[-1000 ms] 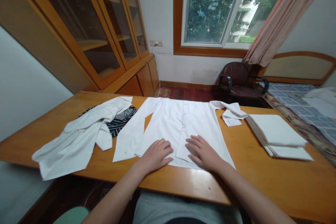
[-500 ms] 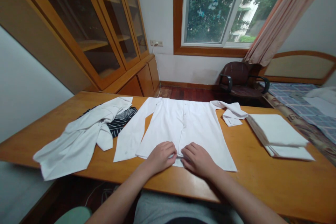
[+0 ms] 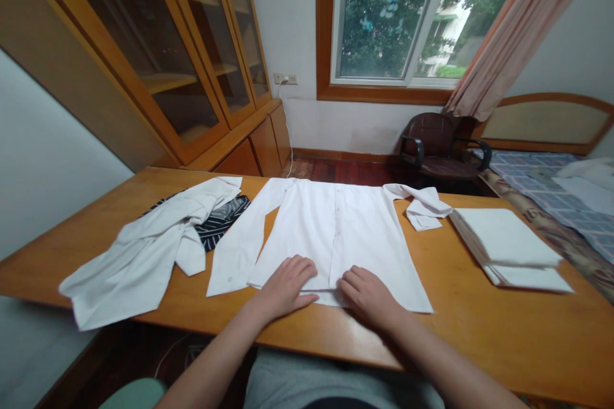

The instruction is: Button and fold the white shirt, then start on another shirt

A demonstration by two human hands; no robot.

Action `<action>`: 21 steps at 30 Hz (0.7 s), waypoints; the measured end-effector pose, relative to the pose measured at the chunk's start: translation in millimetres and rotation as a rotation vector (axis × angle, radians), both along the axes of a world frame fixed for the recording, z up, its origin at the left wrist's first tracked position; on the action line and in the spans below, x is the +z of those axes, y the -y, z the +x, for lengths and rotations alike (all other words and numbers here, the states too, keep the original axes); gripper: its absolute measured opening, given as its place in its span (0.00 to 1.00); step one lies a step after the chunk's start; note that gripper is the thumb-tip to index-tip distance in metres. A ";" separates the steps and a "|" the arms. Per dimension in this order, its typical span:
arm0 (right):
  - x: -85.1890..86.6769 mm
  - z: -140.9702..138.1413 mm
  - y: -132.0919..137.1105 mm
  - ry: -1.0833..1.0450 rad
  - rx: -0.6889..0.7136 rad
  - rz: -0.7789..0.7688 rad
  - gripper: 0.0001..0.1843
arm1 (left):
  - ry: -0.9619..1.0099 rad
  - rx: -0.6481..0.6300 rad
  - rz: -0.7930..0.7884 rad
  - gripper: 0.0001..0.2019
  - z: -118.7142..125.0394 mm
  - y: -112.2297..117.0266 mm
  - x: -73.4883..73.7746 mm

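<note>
A white button shirt [image 3: 336, 230] lies spread out flat on the wooden table [image 3: 480, 332], front up, with its hem toward me. My left hand [image 3: 285, 287] rests palm down on the left front panel at the hem, fingers stretched out. My right hand [image 3: 369, 291] presses on the right panel at the hem, with its fingers curled at the edge of the button strip. The shirt's left sleeve [image 3: 240, 249] runs down along its side, and the right sleeve [image 3: 422, 208] lies crumpled at the far right.
A crumpled white garment [image 3: 139, 255] covers a black striped one [image 3: 223, 217] on the table's left. Folded white clothes [image 3: 513, 246] are stacked on the right. Behind stand a glass-door cabinet [image 3: 182, 57], a dark armchair [image 3: 439, 147], a window and a bed [image 3: 566, 198].
Both hands slid together toward the button strip at the hem, closing the gap between the front panels; they have since eased slightly apart. The shirt front now lies closed and smoother.
</note>
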State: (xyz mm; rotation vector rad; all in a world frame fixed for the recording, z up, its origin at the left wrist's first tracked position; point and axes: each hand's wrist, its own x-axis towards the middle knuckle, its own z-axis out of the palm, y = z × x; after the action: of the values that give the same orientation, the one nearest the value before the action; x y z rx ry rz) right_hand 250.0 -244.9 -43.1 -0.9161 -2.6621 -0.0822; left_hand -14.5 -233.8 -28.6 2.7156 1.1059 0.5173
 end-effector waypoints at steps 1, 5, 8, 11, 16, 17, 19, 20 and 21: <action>0.5 2.3 0.7 0.004 0.001 -0.003 0.03 | -0.023 0.018 0.007 0.15 -5.2 -0.1 1.0; 1.4 12.3 1.9 -0.031 0.008 0.011 0.04 | -0.152 0.062 0.000 0.15 -30.4 -1.5 2.3; 1.9 16.8 2.3 -0.068 0.008 0.036 0.07 | -0.223 0.101 -0.002 0.16 -52.2 -2.1 -0.3; 3.1 17.1 2.6 -0.084 0.018 0.060 0.09 | -0.228 0.181 0.055 0.17 -76.1 -0.7 -3.7; 6.8 14.0 2.6 -0.081 0.043 0.127 0.08 | -0.116 0.211 0.202 0.18 -110.2 8.3 -4.2; 7.8 13.3 2.7 -0.068 0.049 0.129 0.08 | -0.110 0.190 0.211 0.17 -113.9 10.8 -3.9; 10.2 11.8 3.0 -0.020 0.075 0.102 0.07 | -0.127 0.143 0.195 0.16 -116.9 15.7 -3.3; 11.5 11.1 3.2 0.011 0.094 0.072 0.07 | -0.145 0.125 0.173 0.16 -116.5 17.9 -2.8; 12.9 10.5 3.3 0.042 0.113 0.035 0.07 | -0.162 0.116 0.146 0.15 -115.1 19.8 -2.0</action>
State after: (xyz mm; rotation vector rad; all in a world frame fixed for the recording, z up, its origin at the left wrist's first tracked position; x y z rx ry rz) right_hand 260.5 -248.2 -30.2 -0.7594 -2.7358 -0.1232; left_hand -129.6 -253.6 -30.6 2.8748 1.3219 0.4149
